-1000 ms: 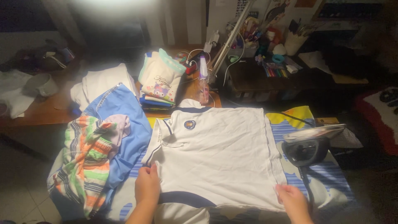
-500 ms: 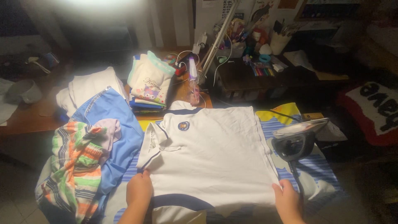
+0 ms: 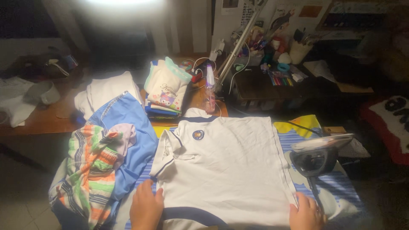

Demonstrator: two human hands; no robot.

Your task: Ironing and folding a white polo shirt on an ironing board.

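Both hands (image 3: 147, 206) lower on shirt (image 3: 226, 166)

Two bare hands at the bottom edge of the view. Left hand (image 3: 146, 208): no glove, no ring or watch showing, short plain nails, bare wrist with no sleeve in sight. Right hand (image 3: 305, 214): likewise ungloved, without jewellery, cut off by the frame near the wrist, no sleeve visible. Dim light, finer detail unclear.
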